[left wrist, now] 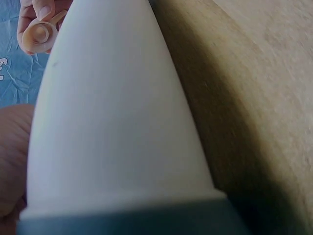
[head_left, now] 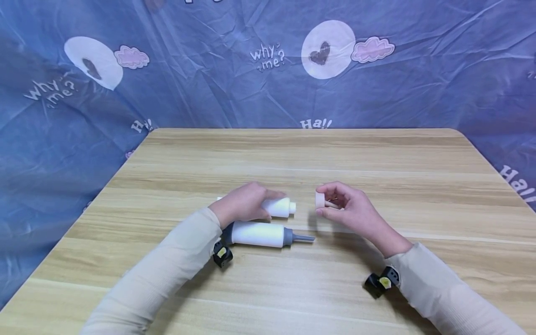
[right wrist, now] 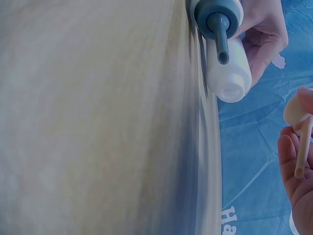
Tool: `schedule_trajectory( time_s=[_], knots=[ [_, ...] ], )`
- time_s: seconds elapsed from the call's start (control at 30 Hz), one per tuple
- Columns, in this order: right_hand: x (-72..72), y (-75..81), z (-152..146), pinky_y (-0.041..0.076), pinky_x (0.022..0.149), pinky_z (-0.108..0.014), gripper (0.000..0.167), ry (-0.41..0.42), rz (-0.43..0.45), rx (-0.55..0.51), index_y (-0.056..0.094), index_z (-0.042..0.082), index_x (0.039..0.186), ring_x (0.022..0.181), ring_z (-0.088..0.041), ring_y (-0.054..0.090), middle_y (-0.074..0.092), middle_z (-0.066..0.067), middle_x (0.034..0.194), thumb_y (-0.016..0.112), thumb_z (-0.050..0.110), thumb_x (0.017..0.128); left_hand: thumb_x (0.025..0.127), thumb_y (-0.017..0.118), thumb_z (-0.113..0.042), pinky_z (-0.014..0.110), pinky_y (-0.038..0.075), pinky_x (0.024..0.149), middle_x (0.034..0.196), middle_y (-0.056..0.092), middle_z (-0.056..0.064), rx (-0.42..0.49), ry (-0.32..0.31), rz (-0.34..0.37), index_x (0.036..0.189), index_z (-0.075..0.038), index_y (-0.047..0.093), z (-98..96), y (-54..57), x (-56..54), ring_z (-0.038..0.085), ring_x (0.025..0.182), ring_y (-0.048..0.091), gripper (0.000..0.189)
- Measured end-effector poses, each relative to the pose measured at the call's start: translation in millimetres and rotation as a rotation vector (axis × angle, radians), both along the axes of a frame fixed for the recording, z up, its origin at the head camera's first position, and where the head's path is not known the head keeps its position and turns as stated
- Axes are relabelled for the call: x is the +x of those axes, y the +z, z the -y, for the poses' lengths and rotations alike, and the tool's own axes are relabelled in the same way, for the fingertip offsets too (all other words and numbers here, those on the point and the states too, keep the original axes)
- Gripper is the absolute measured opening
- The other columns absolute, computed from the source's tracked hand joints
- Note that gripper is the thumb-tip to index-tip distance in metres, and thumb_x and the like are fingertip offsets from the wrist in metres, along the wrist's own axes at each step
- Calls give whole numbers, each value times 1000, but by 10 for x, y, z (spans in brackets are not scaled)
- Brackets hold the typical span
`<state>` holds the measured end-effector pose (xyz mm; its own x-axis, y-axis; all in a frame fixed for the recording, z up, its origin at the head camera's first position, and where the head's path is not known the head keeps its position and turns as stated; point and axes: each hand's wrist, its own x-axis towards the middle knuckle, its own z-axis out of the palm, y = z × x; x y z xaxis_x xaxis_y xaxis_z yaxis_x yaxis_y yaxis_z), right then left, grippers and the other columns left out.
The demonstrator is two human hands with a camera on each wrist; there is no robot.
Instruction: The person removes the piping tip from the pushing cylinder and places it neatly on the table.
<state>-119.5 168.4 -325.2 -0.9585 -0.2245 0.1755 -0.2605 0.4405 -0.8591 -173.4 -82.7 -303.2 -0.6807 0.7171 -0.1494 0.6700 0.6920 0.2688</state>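
My left hand [head_left: 244,203] grips a small white bottle [head_left: 277,207] lying on its side, its short bare neck [head_left: 292,208] pointing right. To the right, my right hand [head_left: 353,207] pinches a white cap [head_left: 320,200] between thumb and fingers, lifted above the table and apart from the bottle. A thin straight spout [right wrist: 303,152] juts from the cap, as the right wrist view shows. Nearer to me than the bottle lies a white cylinder [head_left: 257,234] with grey ends and a narrow grey nozzle [head_left: 303,238]. This cylinder fills much of the left wrist view.
A wood-grain table [head_left: 293,298] carries these things. Behind it hangs a blue printed cloth [head_left: 226,88]. Small black cameras sit on both wrists, the left camera [head_left: 222,254] close to the cylinder's grey end.
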Motion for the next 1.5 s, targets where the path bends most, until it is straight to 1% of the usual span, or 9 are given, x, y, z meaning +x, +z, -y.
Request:
schedule_trajectory(
  time_s=[0.17,0.33,0.57,0.73,0.93,1.07,1.2,1.33,1.5],
  knots=[
    [1,-1,-1,50,79,-19,39,1,5,-8,59,2,111,92,-9,61,64,-13,110,75,8,76,78,74,-20,32,47,89,122,62,5,3,-15,-3,135,-20,50,3,-10,-8,18,102,60,62],
    [4,1,0,50,80,-19,40,0,18,-14,59,2,112,93,-9,61,63,-13,111,75,9,76,77,74,-19,31,48,88,122,62,6,-4,-4,7,135,-20,49,7,-20,-18,17,100,60,64],
    [2,-9,2,49,81,-18,39,-1,16,-16,59,2,112,93,-8,61,63,-13,111,74,8,76,77,74,-19,32,46,91,125,60,6,-1,20,31,137,-20,48,15,-34,-28,17,103,59,65],
    [11,-15,14,49,81,-18,39,-5,12,-12,60,3,111,93,-8,60,63,-12,110,75,10,76,77,74,-18,32,47,90,125,60,6,8,19,34,136,-20,48,25,-41,-29,17,102,59,65],
    [27,-13,29,49,79,-18,39,-10,13,-13,60,4,111,90,-8,60,64,-11,105,75,12,77,77,74,-18,33,45,93,129,57,4,16,13,32,136,-18,49,33,-40,-23,18,109,57,64],
    [32,-17,30,49,75,-19,39,-8,4,-14,60,3,111,85,-9,59,64,-11,99,75,12,77,78,73,-20,33,42,97,133,54,2,26,13,33,136,-17,49,17,-17,-7,20,116,53,63],
    [26,-30,30,50,73,-20,38,2,-3,-34,59,0,110,82,-9,59,64,-12,95,75,8,76,79,72,-23,34,39,101,134,52,3,41,16,36,136,-16,48,-24,34,22,21,121,50,62],
    [25,-30,32,52,72,-21,39,15,7,-51,59,-2,111,80,-8,61,65,-14,93,75,7,75,81,71,-25,35,38,103,135,52,4,29,23,39,137,-17,46,-61,79,50,23,122,49,62],
    [24,-23,41,53,72,-22,41,16,37,-57,60,-2,113,80,-7,62,66,-16,94,74,8,76,80,71,-25,35,37,104,136,51,4,21,34,35,138,-17,45,-74,90,61,23,123,49,63]
  ],
)
